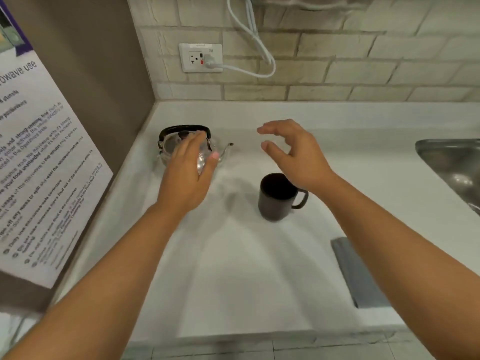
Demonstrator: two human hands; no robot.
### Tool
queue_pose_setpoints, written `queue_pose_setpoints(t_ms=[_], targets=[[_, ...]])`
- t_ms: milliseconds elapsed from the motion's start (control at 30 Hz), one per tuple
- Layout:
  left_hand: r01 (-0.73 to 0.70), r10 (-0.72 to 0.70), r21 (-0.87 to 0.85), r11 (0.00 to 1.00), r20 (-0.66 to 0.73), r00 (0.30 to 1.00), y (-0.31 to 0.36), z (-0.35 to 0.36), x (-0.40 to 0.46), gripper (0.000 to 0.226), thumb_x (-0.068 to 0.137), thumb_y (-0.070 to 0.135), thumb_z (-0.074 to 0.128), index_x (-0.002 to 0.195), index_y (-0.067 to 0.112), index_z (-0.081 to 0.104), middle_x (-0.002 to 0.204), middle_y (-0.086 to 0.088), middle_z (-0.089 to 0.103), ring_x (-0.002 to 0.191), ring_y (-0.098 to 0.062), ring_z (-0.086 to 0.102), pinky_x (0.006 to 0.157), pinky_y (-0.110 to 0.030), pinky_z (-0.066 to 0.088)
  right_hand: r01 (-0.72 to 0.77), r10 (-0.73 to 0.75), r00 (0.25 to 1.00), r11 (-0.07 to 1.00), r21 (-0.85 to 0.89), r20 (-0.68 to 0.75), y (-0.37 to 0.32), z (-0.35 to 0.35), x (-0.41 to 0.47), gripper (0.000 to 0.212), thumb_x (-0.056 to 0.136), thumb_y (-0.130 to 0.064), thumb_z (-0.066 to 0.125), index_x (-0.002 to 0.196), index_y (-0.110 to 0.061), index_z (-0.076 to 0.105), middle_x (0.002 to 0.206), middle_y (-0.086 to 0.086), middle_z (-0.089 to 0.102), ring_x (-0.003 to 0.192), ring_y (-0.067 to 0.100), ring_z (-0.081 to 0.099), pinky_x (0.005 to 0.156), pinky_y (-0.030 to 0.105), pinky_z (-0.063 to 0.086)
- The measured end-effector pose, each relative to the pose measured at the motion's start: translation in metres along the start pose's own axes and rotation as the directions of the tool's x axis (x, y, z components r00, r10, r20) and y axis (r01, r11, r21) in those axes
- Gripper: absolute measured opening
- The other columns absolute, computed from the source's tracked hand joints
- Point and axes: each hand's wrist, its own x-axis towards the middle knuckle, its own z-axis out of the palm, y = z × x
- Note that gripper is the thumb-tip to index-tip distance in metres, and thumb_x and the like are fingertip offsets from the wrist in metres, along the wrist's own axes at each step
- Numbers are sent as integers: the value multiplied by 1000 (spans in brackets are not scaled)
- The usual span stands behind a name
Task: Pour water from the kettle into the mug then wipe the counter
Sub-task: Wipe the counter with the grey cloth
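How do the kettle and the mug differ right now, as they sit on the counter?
The kettle is clear glass with a black handle arching over its top; the mug is dark and opaque with a side handle. The kettle has a thin spout pointing right; the mug has none. The left hand hovers in front of the kettle, hiding part of it, while the mug is nearly in full view. Both stand upright on the white counter.

Both hands over white counter (233, 268), kettle far left, mug centre.

Left hand (188, 175) spread, empty, in front of glass kettle (176, 146); contact unclear. Right hand (291, 152) loosely curled, empty, above and beyond dark mug (276, 197). Grey cloth (358, 274) folded, near right. Sink (452, 162) at right edge. Notice (39, 165) on left wall.
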Motion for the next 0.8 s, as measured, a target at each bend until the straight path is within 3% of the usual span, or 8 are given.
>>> queue_pose_setpoints(t_ms=[100, 200, 300, 367, 433, 500, 600, 800], targets=[[-12, 11, 29, 999, 60, 998, 19, 14, -46, 58, 98, 47, 40, 144, 14, 36, 151, -5, 39, 139, -19, 30, 111, -31, 24, -41, 35, 995, 997, -59, -95, 20, -27, -67, 27, 93, -25, 53, 118, -24, 63, 121, -12, 57, 113, 3, 51, 93, 4, 32], [19, -30, 63, 998, 175, 984, 30, 35, -92, 62, 97, 48, 40, 147, 14, 31, 154, -5, 33, 142, -19, 24, 112, -28, 16, -205, 180, 967, 970, -128, -181, 56, -43, -141, 29, 96, -22, 46, 121, -23, 60, 125, -5, 60, 117, 13, 50, 92, 14, 38], [62, -110, 158, 986, 315, 943, 33, 59, -130, 67, 97, 51, 34, 150, 13, 22, 158, -7, 23, 145, -20, 17, 116, -30, 7, -338, 362, 932, 866, -368, -5, 95, -49, -201, 39, 98, -27, 41, 135, -20, 51, 143, 4, 51, 133, 24, 42, 109, 33, 33], [80, -181, 260, 962, 391, 903, 31, 72, -145, 70, 97, 52, 28, 151, 10, 16, 160, -8, 15, 147, -21, 10, 119, -33, 3, -299, 458, 870, 782, -548, 180, 115, -47, -225, 52, 100, -37, 31, 149, -22, 27, 160, 1, 24, 147, 25, 19, 119, 43, 14], [69, -221, 344, 936, 425, 878, 29, 81, -156, 71, 97, 52, 23, 151, 8, 13, 161, -9, 9, 148, -21, 4, 119, -35, 0, -256, 499, 822, 755, -604, 275, 128, -44, -238, 58, 99, -46, 17, 152, -29, 1, 163, -5, -4, 150, 22, -7, 120, 48, -5], [56, -220, 371, 927, 418, 882, 27, 85, -161, 71, 97, 52, 21, 151, 6, 13, 161, -10, 8, 148, -21, 1, 118, -34, -3, -231, 493, 822, 746, -624, 284, 137, -41, -239, 59, 97, -51, 9, 151, -34, -9, 162, -8, -12, 148, 26, -17, 118, 52, -11], [55, -219, 384, 922, 399, 890, 26, 88, -163, 71, 97, 54, 19, 151, 8, 14, 161, -8, 8, 148, -18, 0, 117, -30, -6, -195, 479, 832, 725, -660, 281, 149, -34, -212, 59, 94, -54, 5, 149, -39, -11, 162, -8, -11, 147, 35, -17, 114, 60, -10], [58, -215, 388, 920, 376, 901, 26, 88, -164, 72, 96, 57, 19, 152, 12, 14, 161, -4, 9, 147, -14, 1, 116, -26, -6, -269, 541, 813, 677, -685, 216, 178, -2, -118, 59, 97, -47, 9, 151, -30, -9, 163, 1, -12, 146, 40, -15, 113, 64, -9]])
